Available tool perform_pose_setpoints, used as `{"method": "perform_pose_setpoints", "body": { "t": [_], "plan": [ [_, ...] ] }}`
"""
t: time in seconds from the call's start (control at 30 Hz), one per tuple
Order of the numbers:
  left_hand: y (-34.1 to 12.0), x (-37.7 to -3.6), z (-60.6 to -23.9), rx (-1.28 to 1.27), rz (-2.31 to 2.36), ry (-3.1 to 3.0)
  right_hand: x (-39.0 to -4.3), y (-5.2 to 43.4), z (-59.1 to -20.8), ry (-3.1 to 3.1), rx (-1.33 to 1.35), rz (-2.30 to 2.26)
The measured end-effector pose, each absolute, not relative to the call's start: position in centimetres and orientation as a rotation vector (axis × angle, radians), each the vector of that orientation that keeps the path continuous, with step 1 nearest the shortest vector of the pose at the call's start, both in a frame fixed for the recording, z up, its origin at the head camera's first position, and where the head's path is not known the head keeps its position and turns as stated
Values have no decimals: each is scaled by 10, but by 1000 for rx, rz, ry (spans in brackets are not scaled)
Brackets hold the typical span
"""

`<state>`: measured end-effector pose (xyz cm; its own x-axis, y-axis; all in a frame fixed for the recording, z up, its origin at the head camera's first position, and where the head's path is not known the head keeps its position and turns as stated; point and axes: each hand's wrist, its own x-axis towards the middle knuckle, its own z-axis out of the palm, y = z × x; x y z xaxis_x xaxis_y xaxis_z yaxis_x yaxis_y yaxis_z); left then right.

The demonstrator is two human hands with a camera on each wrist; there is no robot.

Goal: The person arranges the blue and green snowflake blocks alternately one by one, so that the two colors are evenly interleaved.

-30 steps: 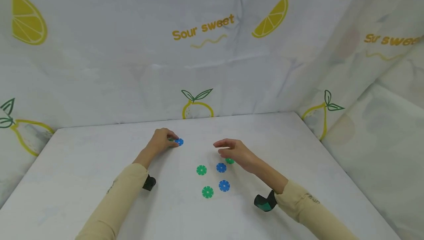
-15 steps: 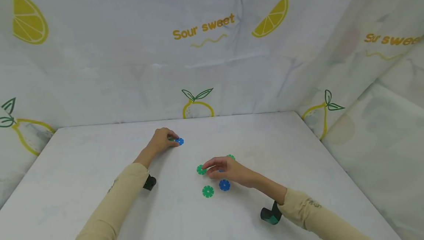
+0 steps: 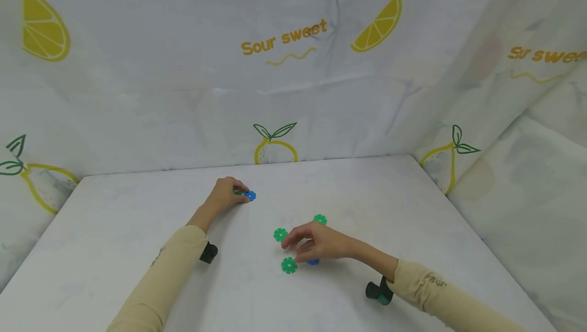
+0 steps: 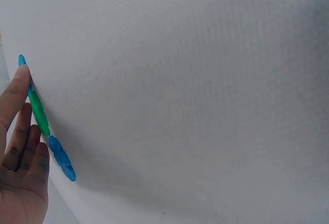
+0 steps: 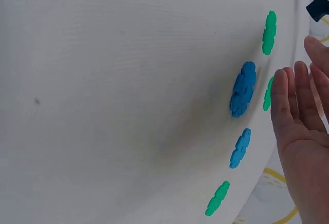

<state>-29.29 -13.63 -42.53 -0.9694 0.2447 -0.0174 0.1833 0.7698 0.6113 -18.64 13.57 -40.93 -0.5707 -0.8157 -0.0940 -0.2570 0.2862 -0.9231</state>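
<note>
Near the frame's centre, the right hand (image 3: 316, 245) is hovering over a blue disc (image 3: 314, 261), fingers loosely spread, gripping nothing. Green discs (image 3: 289, 265) are lying around it. Up and left, the left hand (image 3: 225, 194) is pinching joined blue-green discs (image 3: 249, 196) on the white table (image 3: 137, 210).

Two bare hands, long beige sleeves (image 3: 169, 266), small print near right cuff, black-and-green wrist-mounted cameras (image 3: 379, 291)
</note>
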Motion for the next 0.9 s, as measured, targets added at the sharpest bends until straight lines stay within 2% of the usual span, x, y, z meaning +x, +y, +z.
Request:
{"method": "perform_pose_setpoints", "body": {
  "t": [0.73,0.9],
  "plan": [
    [-136,-290,-424,359,1019,2850,-162,126,-417,1740,-924,-1274],
    [-135,-290,-423,340,1028,2846,-149,131,-416,1957,-887,-1282]
  ]
}}
